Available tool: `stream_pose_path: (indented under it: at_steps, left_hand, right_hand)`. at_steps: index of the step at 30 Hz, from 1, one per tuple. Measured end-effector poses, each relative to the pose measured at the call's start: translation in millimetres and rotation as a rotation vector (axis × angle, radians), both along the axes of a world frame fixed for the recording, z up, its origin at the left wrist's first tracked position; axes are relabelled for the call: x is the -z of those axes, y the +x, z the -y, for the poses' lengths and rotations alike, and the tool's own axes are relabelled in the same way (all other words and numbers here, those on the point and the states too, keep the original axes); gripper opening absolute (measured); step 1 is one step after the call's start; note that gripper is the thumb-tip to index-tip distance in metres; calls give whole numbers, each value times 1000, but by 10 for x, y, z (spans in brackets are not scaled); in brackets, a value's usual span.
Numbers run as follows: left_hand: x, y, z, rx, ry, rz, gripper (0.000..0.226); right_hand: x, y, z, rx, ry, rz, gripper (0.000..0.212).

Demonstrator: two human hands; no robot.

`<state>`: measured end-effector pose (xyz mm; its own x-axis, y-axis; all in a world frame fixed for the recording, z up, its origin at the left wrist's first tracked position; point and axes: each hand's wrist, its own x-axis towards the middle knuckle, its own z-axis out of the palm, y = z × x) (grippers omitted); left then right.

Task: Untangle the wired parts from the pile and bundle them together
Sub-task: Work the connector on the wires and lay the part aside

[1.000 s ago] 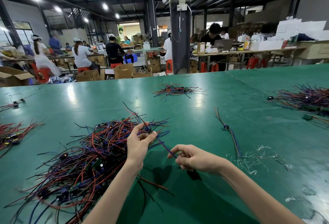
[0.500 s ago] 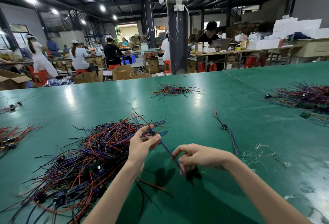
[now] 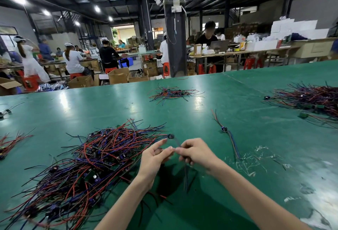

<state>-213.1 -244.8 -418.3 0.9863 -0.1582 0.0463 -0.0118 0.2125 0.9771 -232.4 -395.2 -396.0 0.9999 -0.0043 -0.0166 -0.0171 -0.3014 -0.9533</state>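
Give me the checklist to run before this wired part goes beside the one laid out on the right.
1. Grip: left hand and right hand both pinch the wired part: ok.
2. Freed from the pile: a strand seems to lead back there: cannot tell.
3. Tails below the right hand unknotted: blurred, cannot tell.
4. Laid-out part lies alone, apart from the pile: ok.
5. Landing spot on the table clean: pale scraps lie by its near end: not ok.

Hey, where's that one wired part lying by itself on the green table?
Head view, right of centre: the lone wired part lies on the green table just beyond and right of the right hand, its near end reaching the pale scraps.
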Motion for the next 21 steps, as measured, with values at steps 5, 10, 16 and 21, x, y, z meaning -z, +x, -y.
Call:
stream_pose_path:
  at_steps: [5, 10, 16, 21]
  left_hand:
    - [45, 4, -11, 28, 118, 37, 32]
    - [57, 25, -18, 41, 162, 34, 27]
    - [57, 6, -10, 37, 222, 49, 24]
    - [56, -20, -14, 34, 233, 42, 21]
  right_hand:
    - [-105, 220, 515, 332, -174, -25, 19]
    - [-56, 224, 891, 390, -480, -243, 32]
    - [-97, 233, 910, 454, -772, -203, 24]
    - [-52, 388, 818, 486, -820, -31, 19]
